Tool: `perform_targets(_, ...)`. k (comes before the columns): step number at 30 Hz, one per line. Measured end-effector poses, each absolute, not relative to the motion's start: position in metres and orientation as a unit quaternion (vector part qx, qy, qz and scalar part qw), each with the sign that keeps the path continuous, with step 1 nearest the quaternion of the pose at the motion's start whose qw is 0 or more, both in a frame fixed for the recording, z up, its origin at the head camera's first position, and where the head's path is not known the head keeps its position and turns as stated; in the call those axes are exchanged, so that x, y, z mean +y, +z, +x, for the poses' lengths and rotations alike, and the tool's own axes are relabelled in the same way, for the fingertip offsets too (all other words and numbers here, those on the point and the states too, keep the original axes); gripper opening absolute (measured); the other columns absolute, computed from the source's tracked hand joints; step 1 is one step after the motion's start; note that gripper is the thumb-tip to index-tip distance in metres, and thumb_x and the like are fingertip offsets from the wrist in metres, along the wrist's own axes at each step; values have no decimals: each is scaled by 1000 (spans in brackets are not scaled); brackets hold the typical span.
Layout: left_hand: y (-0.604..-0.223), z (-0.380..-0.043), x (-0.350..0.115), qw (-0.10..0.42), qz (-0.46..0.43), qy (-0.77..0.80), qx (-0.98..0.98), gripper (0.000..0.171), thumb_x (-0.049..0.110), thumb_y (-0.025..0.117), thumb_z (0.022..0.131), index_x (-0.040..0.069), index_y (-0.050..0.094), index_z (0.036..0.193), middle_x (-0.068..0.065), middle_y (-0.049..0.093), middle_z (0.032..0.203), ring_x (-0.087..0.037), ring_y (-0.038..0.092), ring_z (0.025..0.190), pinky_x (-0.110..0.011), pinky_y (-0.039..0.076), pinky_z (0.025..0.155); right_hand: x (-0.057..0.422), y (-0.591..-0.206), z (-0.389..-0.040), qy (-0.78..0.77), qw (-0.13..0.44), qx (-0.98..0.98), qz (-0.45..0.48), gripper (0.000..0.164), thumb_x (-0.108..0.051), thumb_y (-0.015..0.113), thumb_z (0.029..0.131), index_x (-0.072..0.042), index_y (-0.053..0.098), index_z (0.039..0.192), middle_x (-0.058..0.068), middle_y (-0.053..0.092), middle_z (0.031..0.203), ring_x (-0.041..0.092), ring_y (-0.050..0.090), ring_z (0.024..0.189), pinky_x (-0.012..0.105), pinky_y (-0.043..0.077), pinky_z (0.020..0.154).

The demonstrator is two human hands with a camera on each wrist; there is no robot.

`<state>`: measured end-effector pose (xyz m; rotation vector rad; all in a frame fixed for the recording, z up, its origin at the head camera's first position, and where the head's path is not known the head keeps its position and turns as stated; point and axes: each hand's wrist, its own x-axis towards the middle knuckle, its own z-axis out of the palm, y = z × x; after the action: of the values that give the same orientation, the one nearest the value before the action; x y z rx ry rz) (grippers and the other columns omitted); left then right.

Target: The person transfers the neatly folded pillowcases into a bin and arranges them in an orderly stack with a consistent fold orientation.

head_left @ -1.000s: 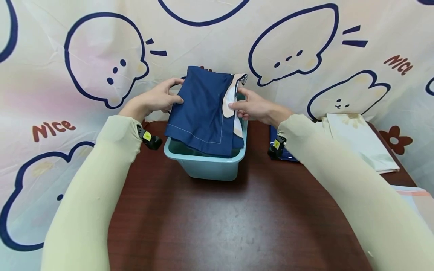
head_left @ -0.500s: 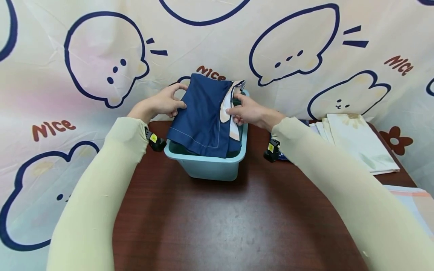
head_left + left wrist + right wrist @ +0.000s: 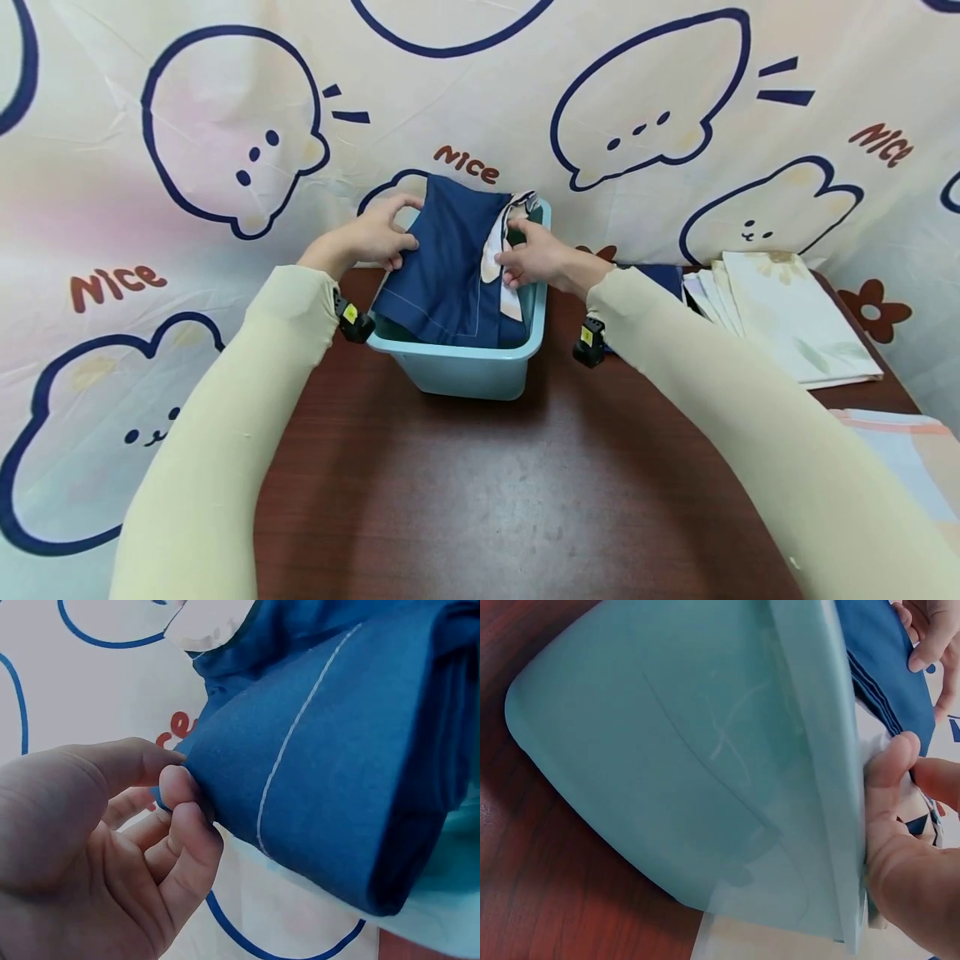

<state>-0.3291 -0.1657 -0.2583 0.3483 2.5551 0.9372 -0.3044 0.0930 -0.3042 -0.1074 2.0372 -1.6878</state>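
A folded navy cloth (image 3: 450,258), white-stitched near its hem and with a cream patterned part along its right side, sits partly down inside a light blue plastic bin (image 3: 465,373). My left hand (image 3: 378,235) pinches the cloth's left edge between thumb and fingers; the left wrist view shows this grip on the blue fabric (image 3: 315,750) up close. On the opposite side, my right hand (image 3: 540,257) pinches the cream patterned edge just inside the bin's right rim. In the right wrist view the bin wall (image 3: 660,765) fills the middle and hides the lower cloth.
A brown wooden table (image 3: 480,492) carries the bin. To the right lie a stack of folded white cloths (image 3: 795,321), a navy folded piece (image 3: 660,277) partly behind my right arm, and a pale cloth with an orange stripe (image 3: 900,442). A printed fabric backdrop (image 3: 465,100) hangs behind.
Both hands have lowered the navy cloth farther into the bin and drawn slightly closer together. The backdrop lettering behind it now shows fully.
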Motion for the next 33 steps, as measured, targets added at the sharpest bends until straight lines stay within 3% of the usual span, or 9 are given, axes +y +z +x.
perform_targets(9,-273,-332,-158,208,138,298,921,55,9,49,104,12,25,155,0,53,56,-11,52,48,-26,48,52,96,-306,-308,-581,278,765,-23,75,-7,52,104,-18,7,164,8,54,87,12,55,60,22,52,56)
perform_targets(28,-282,-334,-157,217,135,283,925,56,11,49,104,10,25,154,1,50,56,-12,50,48,-26,43,51,99,-307,-310,-567,278,775,-22,71,-9,53,104,-19,14,163,10,54,94,11,57,61,21,55,57)
perform_targets(33,-282,-333,-156,216,134,275,927,56,11,49,104,10,26,154,1,49,57,-13,49,49,-27,43,52,100,-308,-311,-568,283,773,-16,71,-9,52,105,-20,15,163,13,53,103,12,58,62,21,55,57)
